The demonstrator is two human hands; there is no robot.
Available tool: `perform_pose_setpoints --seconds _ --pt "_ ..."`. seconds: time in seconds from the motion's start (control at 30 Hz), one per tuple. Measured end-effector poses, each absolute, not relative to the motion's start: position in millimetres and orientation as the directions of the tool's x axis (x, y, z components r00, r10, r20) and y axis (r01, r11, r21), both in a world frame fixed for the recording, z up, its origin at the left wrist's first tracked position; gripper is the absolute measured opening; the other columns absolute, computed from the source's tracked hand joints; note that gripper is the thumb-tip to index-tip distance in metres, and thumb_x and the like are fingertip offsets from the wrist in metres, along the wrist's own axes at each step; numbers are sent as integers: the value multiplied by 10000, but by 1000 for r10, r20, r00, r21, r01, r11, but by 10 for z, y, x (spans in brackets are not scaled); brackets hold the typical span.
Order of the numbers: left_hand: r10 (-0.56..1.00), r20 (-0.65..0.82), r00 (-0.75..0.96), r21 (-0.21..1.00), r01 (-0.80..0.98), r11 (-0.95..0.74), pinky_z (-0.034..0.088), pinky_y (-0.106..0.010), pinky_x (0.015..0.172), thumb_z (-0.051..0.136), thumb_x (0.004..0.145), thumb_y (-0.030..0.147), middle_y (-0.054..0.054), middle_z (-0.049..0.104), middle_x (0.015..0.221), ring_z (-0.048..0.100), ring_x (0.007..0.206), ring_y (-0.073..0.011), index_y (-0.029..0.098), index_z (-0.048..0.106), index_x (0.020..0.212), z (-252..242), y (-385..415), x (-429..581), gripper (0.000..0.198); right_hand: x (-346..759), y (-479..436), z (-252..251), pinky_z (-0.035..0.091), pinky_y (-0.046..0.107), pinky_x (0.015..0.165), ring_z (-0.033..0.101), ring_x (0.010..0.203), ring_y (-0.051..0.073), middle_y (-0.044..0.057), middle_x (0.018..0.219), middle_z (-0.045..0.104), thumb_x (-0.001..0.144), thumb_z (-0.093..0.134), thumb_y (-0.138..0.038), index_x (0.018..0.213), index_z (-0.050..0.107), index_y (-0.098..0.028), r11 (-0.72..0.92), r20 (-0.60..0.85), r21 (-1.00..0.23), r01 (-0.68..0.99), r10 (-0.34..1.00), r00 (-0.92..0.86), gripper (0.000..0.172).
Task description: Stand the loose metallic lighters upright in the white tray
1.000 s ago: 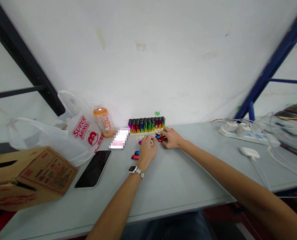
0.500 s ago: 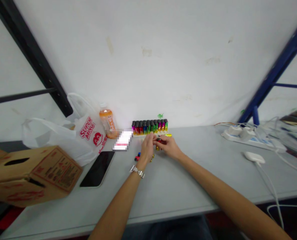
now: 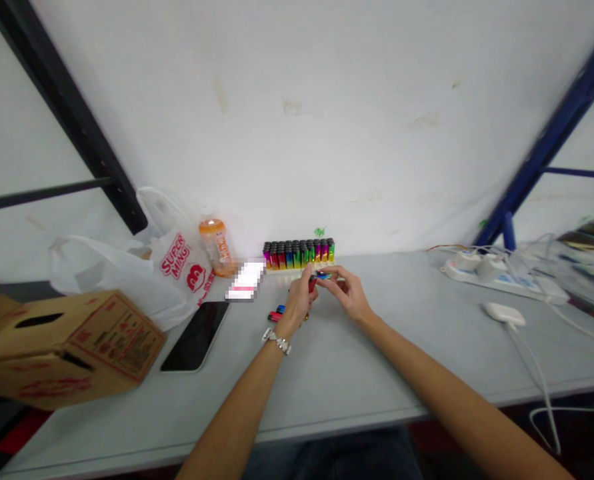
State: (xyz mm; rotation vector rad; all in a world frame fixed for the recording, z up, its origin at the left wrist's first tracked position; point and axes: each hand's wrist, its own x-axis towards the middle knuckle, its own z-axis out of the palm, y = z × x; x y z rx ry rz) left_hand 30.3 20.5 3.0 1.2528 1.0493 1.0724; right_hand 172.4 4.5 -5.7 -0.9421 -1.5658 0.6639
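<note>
A tray of coloured lighters [image 3: 299,255] with black tops stands upright against the wall. Just in front of it my left hand [image 3: 299,301], with a watch on the wrist, is closed round a red lighter [image 3: 311,285]. My right hand [image 3: 345,293] is raised beside it, fingers pinched on several small coloured lighters [image 3: 325,275]. The two hands touch at the fingertips. A few loose lighters [image 3: 277,313], red and blue, lie on the grey table [image 3: 357,373] left of my left hand.
A black phone [image 3: 195,335] lies face up at left, near a cardboard box [image 3: 61,347], a white plastic bag [image 3: 141,277] and an orange drink bottle [image 3: 215,248]. A power strip [image 3: 497,275], a white charger [image 3: 504,311] and cables sit at right. A blurred patch [image 3: 245,280] lies near the tray.
Both hands have lifted off the table and come together, now holding lighters up in front of the tray. The camera view shifted slightly to the left.
</note>
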Motion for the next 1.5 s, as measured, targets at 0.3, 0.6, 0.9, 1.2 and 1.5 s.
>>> perform_pose_setpoints --seconds 0.3,0.6,0.9,1.2,1.5 --pt "998 -53 18 996 -66 54 182 -221 395 321 899 611 63 234 397 203 344 -70 208 425 485 62 182 343 587 1705 107 -209 270 271 513 358 521 127 -46 575 407 798 632 -465 897 659 -200 443 427 -893 77 890 -160 284" --pt "990 -91 108 965 -237 115 119 -219 390 212 875 751 65 223 422 171 353 -64 212 378 514 88 170 332 669 1700 115 -223 249 264 501 340 493 121 -56 526 388 802 590 -431 814 639 -195 394 374 -914 96 910 -178 242" --pt "987 -93 132 965 -232 122 110 -220 391 257 818 823 71 205 413 163 354 -59 210 380 493 101 143 324 705 1689 88 -185 262 258 503 358 504 106 -51 541 418 821 573 -435 735 607 -173 390 357 -913 121 907 -224 278" --pt "999 -4 38 993 -118 9 158 -231 414 370 873 621 63 277 415 214 364 -66 210 391 512 76 152 386 548 1682 79 -186 250 253 494 350 488 99 -52 538 438 810 589 -392 725 599 -176 400 368 -909 120 903 -223 232" --pt "983 84 166 975 -220 -46 177 -246 427 225 801 883 56 298 456 239 416 -76 215 378 551 66 151 365 730 1571 82 -183 378 251 533 429 533 106 -72 627 430 806 729 -492 1024 635 -205 466 463 -882 74 885 -47 373"
